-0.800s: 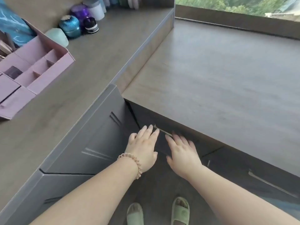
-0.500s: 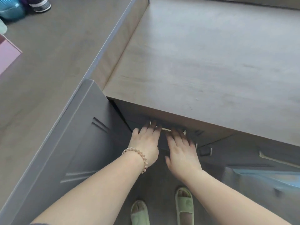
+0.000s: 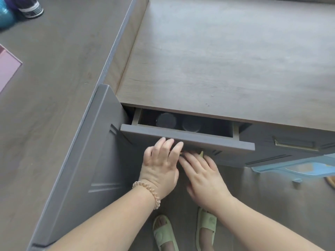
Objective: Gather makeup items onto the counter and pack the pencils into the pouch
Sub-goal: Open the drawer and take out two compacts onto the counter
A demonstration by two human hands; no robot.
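Note:
A grey drawer (image 3: 188, 140) under the wooden counter (image 3: 226, 60) stands pulled out a short way. Inside its dark gap I see two round dark lids (image 3: 166, 120) side by side. My left hand (image 3: 160, 163) and my right hand (image 3: 201, 171) both reach under the drawer front, fingers curled on its brass handle, which they mostly hide. No pencils or pouch are in view.
A taller grey cabinet (image 3: 94, 151) stands to the left of the drawer. On its top are a pink organiser box (image 3: 7, 69) and jars (image 3: 27, 6) at the far left. Another drawer with a brass handle (image 3: 295, 144) is to the right, a blue object (image 3: 299, 165) below it.
The drawer has slid out from shut to partly open, showing the lids inside. Both hands stayed on the handle and moved toward me. The view tilted further down.

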